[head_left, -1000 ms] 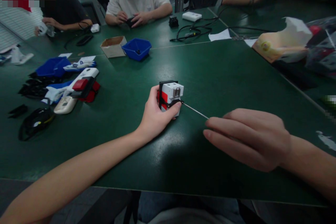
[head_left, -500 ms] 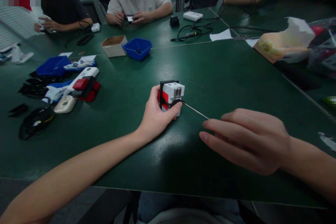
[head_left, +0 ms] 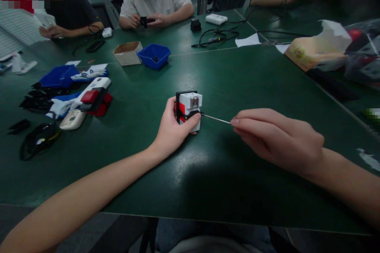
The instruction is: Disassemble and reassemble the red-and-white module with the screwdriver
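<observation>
My left hand (head_left: pixel 178 123) grips a small white and red block-shaped device (head_left: pixel 194 99) with a black frame, holding it upright on the green table. The left thumb presses on a black part (head_left: pixel 192 114) low on its near side. In my right hand (head_left: pixel 276 138), the fingers close around the back end of a screwdriver (head_left: pixel 218 119) with a thin metal shaft; its handle is hidden in the palm. The shaft points left, and its tip meets the device's right side by the black part.
On the left lie gloves (head_left: pixel 68 102), a blue bin (head_left: pixel 59 76), red and black parts (head_left: pixel 96 101) and a coiled cable (head_left: pixel 40 140). Farther back stand a cardboard box (head_left: pixel 127 56) and another blue bin (head_left: pixel 153 57). A tissue pack (head_left: pixel 308 52) lies right. Co-workers sit across the table (head_left: pixel 237 75).
My right hand has risen and its fingers have drawn together around the screwdriver, whose shaft now lies flatter. The device and left hand appear slightly farther left in view.
</observation>
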Available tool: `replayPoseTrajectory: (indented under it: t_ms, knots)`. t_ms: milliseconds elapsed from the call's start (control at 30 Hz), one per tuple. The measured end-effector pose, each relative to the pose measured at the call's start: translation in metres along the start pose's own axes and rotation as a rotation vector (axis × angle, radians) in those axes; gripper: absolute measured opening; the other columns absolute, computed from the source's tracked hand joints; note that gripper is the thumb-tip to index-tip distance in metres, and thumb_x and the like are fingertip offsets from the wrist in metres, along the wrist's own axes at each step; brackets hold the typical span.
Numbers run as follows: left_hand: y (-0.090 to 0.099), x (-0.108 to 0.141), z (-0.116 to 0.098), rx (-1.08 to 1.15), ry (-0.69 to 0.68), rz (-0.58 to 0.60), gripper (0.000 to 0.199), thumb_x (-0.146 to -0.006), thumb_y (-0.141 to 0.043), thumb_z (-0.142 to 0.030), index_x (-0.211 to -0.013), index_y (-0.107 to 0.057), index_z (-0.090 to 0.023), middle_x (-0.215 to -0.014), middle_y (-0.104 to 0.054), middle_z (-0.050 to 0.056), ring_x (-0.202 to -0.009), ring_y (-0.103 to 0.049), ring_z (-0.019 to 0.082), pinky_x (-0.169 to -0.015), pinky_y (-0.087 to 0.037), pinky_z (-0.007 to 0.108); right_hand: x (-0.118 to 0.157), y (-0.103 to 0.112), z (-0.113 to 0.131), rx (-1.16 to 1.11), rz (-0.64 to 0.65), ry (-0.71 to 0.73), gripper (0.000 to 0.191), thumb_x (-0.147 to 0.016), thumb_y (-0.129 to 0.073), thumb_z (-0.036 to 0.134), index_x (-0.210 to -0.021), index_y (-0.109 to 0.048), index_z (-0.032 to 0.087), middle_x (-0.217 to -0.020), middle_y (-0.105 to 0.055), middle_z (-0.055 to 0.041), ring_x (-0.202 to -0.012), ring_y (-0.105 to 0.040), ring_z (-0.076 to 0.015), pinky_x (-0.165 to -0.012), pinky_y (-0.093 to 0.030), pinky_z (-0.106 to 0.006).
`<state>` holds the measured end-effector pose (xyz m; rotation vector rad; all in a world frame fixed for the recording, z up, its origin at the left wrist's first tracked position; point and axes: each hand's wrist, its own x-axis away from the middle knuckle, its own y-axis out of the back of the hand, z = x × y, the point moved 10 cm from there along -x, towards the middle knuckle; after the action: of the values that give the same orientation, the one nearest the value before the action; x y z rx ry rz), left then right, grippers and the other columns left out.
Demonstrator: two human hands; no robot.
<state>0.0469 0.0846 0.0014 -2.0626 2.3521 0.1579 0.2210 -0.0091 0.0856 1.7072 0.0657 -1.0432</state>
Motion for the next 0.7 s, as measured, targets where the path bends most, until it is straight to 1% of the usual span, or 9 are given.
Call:
replayPoseTrajectory:
  t_ms: [67, 133, 200, 367, 500, 567, 633, 667, 700]
  knots:
    - [0.001, -0.001, 0.005, 0.098, 0.065, 0.005, 0.052, -0.078, -0.083, -0.036, -0.118, -0.051, -0.022, -0.110, -0.066, 0.006, -0.085, -0.072, 0.022, -0.053, -0.062, 0.028, -0.001, -0.006, -0.009, -0.015, -0.011, -0.038, 0.019, -0.104, -0.057, 0.015, -0.122, -0.062, 0.019, -0.111, -0.077, -0.0102, -0.093, -0.076, -0.0175, -0.078, -0.060, -0.024]
    - [0.003, -0.002, 0.009, 0.180, 0.136, -0.009, 0.052, -0.078, -0.083, -0.037, -0.117, -0.053, -0.022, -0.106, -0.067, 0.005, -0.081, -0.074, 0.020, -0.051, -0.061, 0.024, 0.001, -0.018, -0.022, -0.061, 0.012, -0.103, 0.020, -0.105, -0.055, 0.017, -0.124, -0.063, 0.015, -0.112, -0.077, -0.0131, -0.097, -0.076, -0.0197, -0.085, -0.061, -0.027]
    - [0.009, -0.003, 0.012, 0.222, 0.210, -0.036, 0.052, -0.078, -0.083, -0.037, -0.118, -0.054, -0.021, -0.106, -0.067, 0.005, -0.081, -0.075, 0.020, -0.051, -0.060, 0.021, 0.006, -0.033, -0.035, -0.137, 0.058, -0.172, 0.024, -0.106, -0.055, 0.020, -0.126, -0.064, 0.011, -0.110, -0.077, -0.0140, -0.095, -0.076, -0.0212, -0.085, -0.062, -0.030]
    - [0.037, -0.024, 0.004, 0.142, 0.266, -0.081, 0.048, -0.078, -0.080, -0.032, -0.119, -0.058, -0.020, -0.112, -0.068, 0.006, -0.080, -0.076, 0.019, -0.051, -0.060, 0.022, 0.016, -0.063, -0.055, -0.299, 0.169, -0.284, 0.025, -0.107, -0.052, 0.022, -0.120, -0.069, 0.010, -0.107, -0.078, -0.0137, -0.094, -0.077, -0.0226, -0.086, -0.062, -0.034]
    - [0.086, -0.059, -0.017, -0.204, 0.185, -0.152, 0.042, -0.085, -0.071, -0.031, -0.124, -0.056, -0.021, -0.114, -0.071, 0.007, -0.076, -0.075, 0.018, -0.054, -0.060, 0.025, 0.016, -0.075, -0.055, -0.386, 0.255, -0.329, 0.025, -0.107, -0.051, 0.024, -0.118, -0.070, 0.011, -0.108, -0.077, -0.0127, -0.095, -0.075, -0.0222, -0.087, -0.061, -0.035]
    - [0.114, -0.073, -0.033, -0.314, 0.140, -0.206, 0.045, -0.086, -0.071, -0.028, -0.127, -0.054, -0.019, -0.122, -0.071, 0.010, -0.087, -0.075, 0.022, -0.063, -0.063, 0.030, 0.016, -0.079, -0.052, -0.416, 0.295, -0.330, 0.025, -0.107, -0.050, 0.024, -0.118, -0.070, 0.013, -0.107, -0.076, -0.0116, -0.094, -0.074, -0.0220, -0.085, -0.060, -0.035]
    - [0.143, -0.082, -0.056, -0.463, 0.069, -0.279, 0.057, -0.081, -0.076, -0.024, -0.132, -0.052, -0.017, -0.131, -0.068, 0.013, -0.110, -0.070, 0.028, -0.085, -0.063, 0.038, 0.016, -0.082, -0.051, -0.439, 0.321, -0.328, 0.025, -0.108, -0.049, 0.025, -0.118, -0.069, 0.014, -0.107, -0.075, -0.0104, -0.093, -0.073, -0.0217, -0.083, -0.060, -0.036]
    - [0.155, -0.084, -0.071, -0.605, 0.018, -0.311, 0.066, -0.077, -0.080, -0.021, -0.136, -0.051, -0.016, -0.137, -0.065, 0.014, -0.123, -0.064, 0.032, -0.098, -0.059, 0.043, 0.016, -0.083, -0.050, -0.449, 0.326, -0.327, 0.025, -0.108, -0.049, 0.025, -0.118, -0.069, 0.015, -0.106, -0.074, -0.0100, -0.093, -0.073, -0.0215, -0.083, -0.059, -0.036]
    - [0.160, -0.086, -0.088, -0.899, -0.054, -0.307, 0.073, -0.077, -0.081, -0.026, -0.141, -0.048, -0.014, -0.143, -0.061, 0.016, -0.131, -0.059, 0.036, -0.107, -0.053, 0.049, 0.015, -0.083, -0.051, -0.457, 0.326, -0.328, 0.025, -0.108, -0.048, 0.025, -0.118, -0.069, 0.015, -0.106, -0.074, -0.0099, -0.092, -0.073, -0.0212, -0.082, -0.059, -0.035]
